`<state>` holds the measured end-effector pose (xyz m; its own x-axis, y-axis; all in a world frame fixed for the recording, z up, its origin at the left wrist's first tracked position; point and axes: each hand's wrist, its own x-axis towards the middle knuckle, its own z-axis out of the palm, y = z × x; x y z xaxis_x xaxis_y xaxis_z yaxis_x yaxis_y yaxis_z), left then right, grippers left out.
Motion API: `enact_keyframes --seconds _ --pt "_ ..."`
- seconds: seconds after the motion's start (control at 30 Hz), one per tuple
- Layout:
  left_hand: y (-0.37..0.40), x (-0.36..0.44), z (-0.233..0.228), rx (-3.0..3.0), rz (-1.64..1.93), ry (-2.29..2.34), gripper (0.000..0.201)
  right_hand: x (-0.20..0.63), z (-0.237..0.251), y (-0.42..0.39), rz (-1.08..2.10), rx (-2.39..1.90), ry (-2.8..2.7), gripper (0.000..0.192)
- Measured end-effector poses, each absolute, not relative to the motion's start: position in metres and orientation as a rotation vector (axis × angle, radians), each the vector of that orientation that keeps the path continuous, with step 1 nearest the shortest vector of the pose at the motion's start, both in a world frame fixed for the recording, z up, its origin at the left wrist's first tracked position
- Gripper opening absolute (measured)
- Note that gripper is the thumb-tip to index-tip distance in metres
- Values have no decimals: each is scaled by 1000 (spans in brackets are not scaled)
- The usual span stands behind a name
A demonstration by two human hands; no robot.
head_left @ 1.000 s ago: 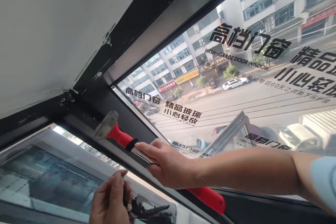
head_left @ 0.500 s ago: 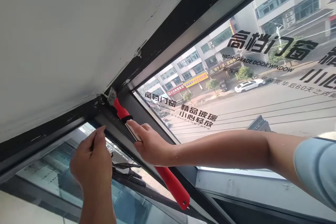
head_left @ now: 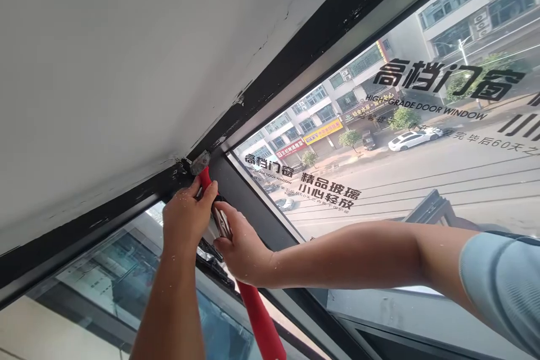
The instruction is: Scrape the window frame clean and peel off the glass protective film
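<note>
A long scraper with a red handle (head_left: 259, 315) and a flat metal blade (head_left: 200, 163) reaches up into the corner where two dark window frames meet. My right hand (head_left: 247, 247) is closed around its metal shaft. Higher up, my left hand (head_left: 189, 211) pinches the red neck just below the blade with thumb and fingers. The blade lies against the black frame (head_left: 270, 81) beside the pale ceiling edge; its exact contact is hard to see. White smears and flakes mark the frame around the corner.
A cracked pale ceiling (head_left: 126, 67) slopes overhead. To the right is a window pane (head_left: 379, 180) with printed black lettering, a street and buildings beyond it. Another glazed window (head_left: 122, 270) is at lower left. Below the right pane runs a grey ledge (head_left: 379, 306).
My left hand has moved up and right and taken hold of the scraper's neck. My right hand still grips the shaft. The view has shifted slightly.
</note>
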<state>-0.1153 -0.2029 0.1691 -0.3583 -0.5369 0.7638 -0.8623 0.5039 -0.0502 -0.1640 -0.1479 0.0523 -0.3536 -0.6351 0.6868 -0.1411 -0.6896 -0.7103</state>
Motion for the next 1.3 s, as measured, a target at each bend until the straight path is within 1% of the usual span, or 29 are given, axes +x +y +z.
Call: enact_keyframes --seconds 0.1,0.27,0.4,0.57,0.77,0.93,1.13,1.3 --pt "-200 -118 169 1238 662 -2061 50 -162 51 -152 -2146 -1544 981 69" --pt "-199 -121 160 1153 742 -2026 53 -166 46 -154 -2162 -1518 971 65" --pt "-201 -121 158 1120 773 -1994 52 -165 46 -153 -2188 -1519 961 66" --pt "-198 -124 159 1138 746 -2002 50 -166 47 -155 -2202 -1538 967 67" --pt "-195 -131 154 1092 700 -1959 54 -179 45 -152 -2199 -1587 986 66" --pt "-195 -131 161 1100 666 -1972 55 -182 51 -146 -2178 -1590 1049 65" --pt "-193 -132 163 1102 640 -1994 54 -182 52 -141 -2165 -1580 1061 68" --pt "-195 -129 170 1146 600 -2010 54 -177 58 -142 -2174 -1548 1061 64"
